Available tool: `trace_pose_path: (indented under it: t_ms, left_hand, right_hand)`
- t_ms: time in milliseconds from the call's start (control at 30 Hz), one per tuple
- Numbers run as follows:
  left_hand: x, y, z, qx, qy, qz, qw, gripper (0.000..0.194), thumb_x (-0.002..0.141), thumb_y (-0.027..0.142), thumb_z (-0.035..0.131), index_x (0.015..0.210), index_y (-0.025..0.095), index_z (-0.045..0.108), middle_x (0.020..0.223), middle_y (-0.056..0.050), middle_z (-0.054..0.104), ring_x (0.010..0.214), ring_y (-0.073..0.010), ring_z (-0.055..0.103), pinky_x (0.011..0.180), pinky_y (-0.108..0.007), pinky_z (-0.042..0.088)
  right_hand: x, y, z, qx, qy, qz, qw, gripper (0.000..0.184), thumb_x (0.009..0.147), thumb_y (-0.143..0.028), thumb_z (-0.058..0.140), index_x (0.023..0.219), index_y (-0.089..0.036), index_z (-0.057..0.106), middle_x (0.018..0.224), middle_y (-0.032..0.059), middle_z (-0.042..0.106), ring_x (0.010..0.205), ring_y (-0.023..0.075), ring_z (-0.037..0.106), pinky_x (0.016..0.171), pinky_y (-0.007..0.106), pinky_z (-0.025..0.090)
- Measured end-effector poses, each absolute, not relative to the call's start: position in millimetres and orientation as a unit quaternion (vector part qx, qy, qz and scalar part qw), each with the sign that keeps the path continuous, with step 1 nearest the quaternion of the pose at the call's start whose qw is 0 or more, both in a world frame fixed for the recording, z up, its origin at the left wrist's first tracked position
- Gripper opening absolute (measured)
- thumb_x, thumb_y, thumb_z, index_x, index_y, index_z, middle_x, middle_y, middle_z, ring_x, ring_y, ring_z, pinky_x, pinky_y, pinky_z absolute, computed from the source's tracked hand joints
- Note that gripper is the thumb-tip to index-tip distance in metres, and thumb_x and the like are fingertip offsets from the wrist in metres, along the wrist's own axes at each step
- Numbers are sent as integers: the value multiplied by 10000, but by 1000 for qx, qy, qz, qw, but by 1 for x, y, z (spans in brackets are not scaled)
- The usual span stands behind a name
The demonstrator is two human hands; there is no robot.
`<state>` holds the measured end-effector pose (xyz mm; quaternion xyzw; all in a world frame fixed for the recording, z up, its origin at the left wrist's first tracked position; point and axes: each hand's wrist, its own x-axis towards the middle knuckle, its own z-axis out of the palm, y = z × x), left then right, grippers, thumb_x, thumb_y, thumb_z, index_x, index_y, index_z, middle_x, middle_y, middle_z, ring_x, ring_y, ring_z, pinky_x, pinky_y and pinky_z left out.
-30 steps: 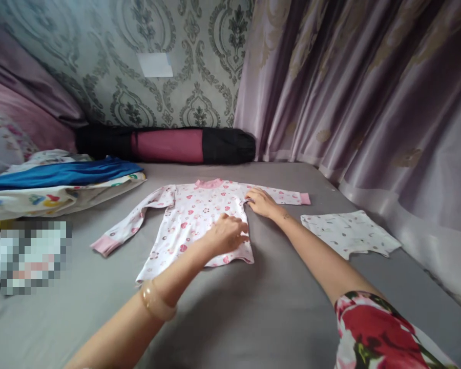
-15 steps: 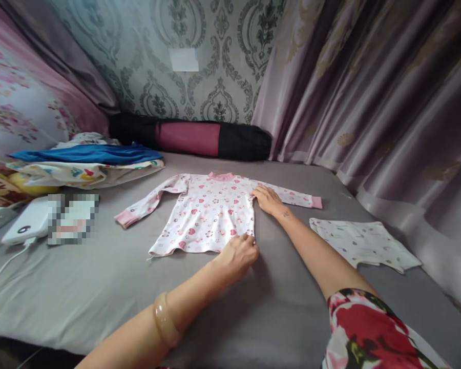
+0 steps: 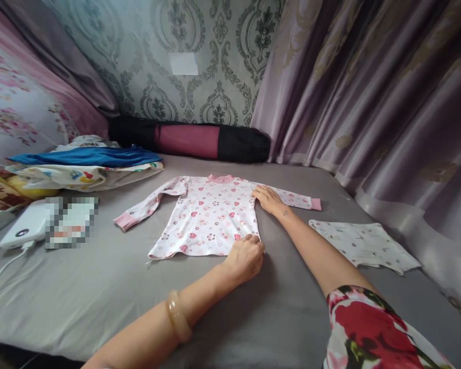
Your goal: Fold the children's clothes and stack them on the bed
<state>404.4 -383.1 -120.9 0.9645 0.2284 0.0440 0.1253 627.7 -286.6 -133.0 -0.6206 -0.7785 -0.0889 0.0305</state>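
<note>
Since half a second earlier, the left hand point(image 3: 246, 256) had edged right, drawing the near hem corner of the shirt point(image 3: 211, 218) slightly outward. Its fingers were closed on that corner, with a bangle point(image 3: 177, 316) on the forearm behind. Farther up the same side, the right hand point(image 3: 269, 199) rested at the underarm, fingers bent over the cloth; whether they pinched it I couldn't tell. The shirt lay spread on the grey sheet point(image 3: 111, 287), collar at the far side, one sleeve bent, the other nearly straight. To my mind, a gentle, even pull between both hands suited best, straightening that side without stretching it. A white garment point(image 3: 363, 245) lay to the right, clothes point(image 3: 88, 156) were heaped left, and a long bag point(image 3: 186, 141) lay beyond.
</note>
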Motion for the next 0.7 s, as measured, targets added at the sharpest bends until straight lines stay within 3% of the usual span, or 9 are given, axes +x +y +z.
trace_pose_path:
  t_ms: [233,300,433,533,633,700]
  left_hand:
    - [402,-391,-117,975,204,31,88,200,902,162,422,908,150,621,950,-107,634,917,-225,592,769,-332,506]
    - [399,-391,-112,977,191,24,92,197,913,215,435,928,149,621,961,-102,638,925,-228,601,778,-331,508]
    - [384,-381,-102,979,141,22,146,202,901,295,497,1012,163,602,1013,-87,656,936,-221,627,810,-322,517]
    - [363,-366,-96,975,108,40,191,221,895,282,515,1076,180,589,1070,-76,662,976,-206,636,837,-298,515]
    - [332,-343,-97,965,146,86,198,260,921,282,479,1144,181,568,1124,-88,661,1043,-214,628,878,-312,509]
    - [307,-325,-103,957,182,118,191,286,942,296,452,1186,180,547,1171,-101,649,1083,-217,616,913,-328,499]
  right_hand:
    - [595,-293,-120,-680,-729,-74,9,368,891,-60,361,1040,-162,682,1095,130,638,1102,252,512,969,364,352]
    - [573,-295,-120,-682,-728,-65,30,383,907,-79,340,1129,-128,649,1186,151,621,1172,250,496,1029,365,320]
    - [535,-299,-135,-679,-732,-10,66,525,991,-305,293,1444,-51,370,1531,181,327,1423,274,248,1154,414,168]
    - [524,-299,-148,-702,-708,47,49,619,1002,-415,244,1496,-43,268,1584,178,190,1462,284,148,1172,454,105]
    - [526,-297,-148,-704,-705,69,42,624,1001,-449,238,1493,-68,282,1585,171,193,1457,287,164,1165,461,121]
    - [527,-294,-141,-700,-710,61,45,572,1000,-450,251,1434,-107,395,1538,168,321,1415,292,273,1144,459,171]
